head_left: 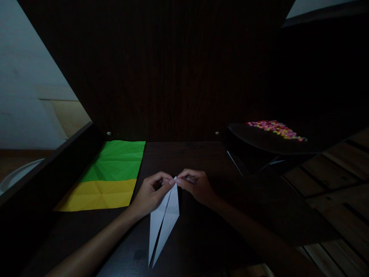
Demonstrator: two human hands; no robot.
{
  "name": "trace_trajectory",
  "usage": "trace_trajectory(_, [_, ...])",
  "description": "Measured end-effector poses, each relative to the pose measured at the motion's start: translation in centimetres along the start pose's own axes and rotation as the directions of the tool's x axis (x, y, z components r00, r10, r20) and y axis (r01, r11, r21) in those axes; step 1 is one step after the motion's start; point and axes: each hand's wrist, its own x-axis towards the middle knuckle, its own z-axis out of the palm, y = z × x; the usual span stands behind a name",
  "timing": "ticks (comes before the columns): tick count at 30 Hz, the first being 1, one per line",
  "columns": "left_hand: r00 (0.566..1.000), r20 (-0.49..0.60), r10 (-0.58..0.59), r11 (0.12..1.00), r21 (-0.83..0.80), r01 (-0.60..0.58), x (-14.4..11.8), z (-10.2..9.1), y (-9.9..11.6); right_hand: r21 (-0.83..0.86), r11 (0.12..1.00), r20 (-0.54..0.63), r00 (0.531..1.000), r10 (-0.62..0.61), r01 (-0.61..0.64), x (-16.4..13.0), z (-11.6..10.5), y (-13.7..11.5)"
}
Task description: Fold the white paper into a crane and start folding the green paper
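Note:
A white folded paper [172,206], narrow and kite-shaped, points its tip away from me, and its near end splits into two long points. My left hand [155,189] pinches it near the far tip with thumb and index finger. From the other side, my right hand [198,184] pinches the same tip, its thumb almost touching the left thumb. Both hands are just above the dark tabletop [184,157]. Left of my left hand lie a creased green paper sheet [119,159] and, nearer me, a creased yellow paper sheet [100,195].
A dark upright panel [173,77] closes off the back of the table. A raised dark edge [52,159] runs along the left. At the right, a dark curved surface [248,134] bears a pile of small pink and yellow pieces [276,129]. Slatted wood [331,177] lies beyond.

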Motion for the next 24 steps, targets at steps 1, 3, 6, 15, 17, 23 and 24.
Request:
trace_trajectory(1, [1.000, 0.004, 0.005, 1.000, 0.006, -0.005, 0.00, -0.04, 0.03, 0.008, 1.000, 0.006, 1.000, 0.005, -0.005, -0.01, -0.02, -0.06])
trace_trajectory(3, [1.000, 0.012, 0.019, 0.999, 0.029, -0.019, -0.02, -0.13, 0.14, 0.025, 0.999, 0.016, 1.000, 0.022, -0.022, 0.00, -0.04, -0.21])
trace_trajectory(6, [0.999, 0.015, 0.034, 0.996, 0.076, -0.035, -0.10, -0.28, 0.27, 0.052, 0.997, 0.034, 0.998, 0.046, -0.048, 0.02, -0.01, -0.37])
trace_trajectory(15, [0.999, 0.018, 0.049, 0.992, 0.115, -0.051, -0.03, -0.18, 0.24, 0.039, 0.995, 0.047, 0.995, 0.085, -0.087, -0.11, 0.29, 0.06])
trace_trajectory(17, [0.999, 0.002, 0.035, 0.996, 0.077, -0.035, 0.06, -0.12, 0.21, 0.034, 0.996, 0.041, 0.996, 0.079, -0.081, -0.12, 0.26, -0.01])
trace_trajectory(23, [1.000, -0.026, -0.018, 1.000, -0.023, 0.017, 0.17, -0.11, -0.04, 0.064, 0.996, 0.029, 0.997, 0.066, -0.068, -0.01, 0.01, -0.33])
trace_trajectory(24, [1.000, -0.023, -0.020, 0.999, -0.033, 0.019, 0.16, -0.11, -0.06, 0.067, 0.995, 0.030, 0.997, 0.067, -0.069, 0.00, -0.03, -0.32])
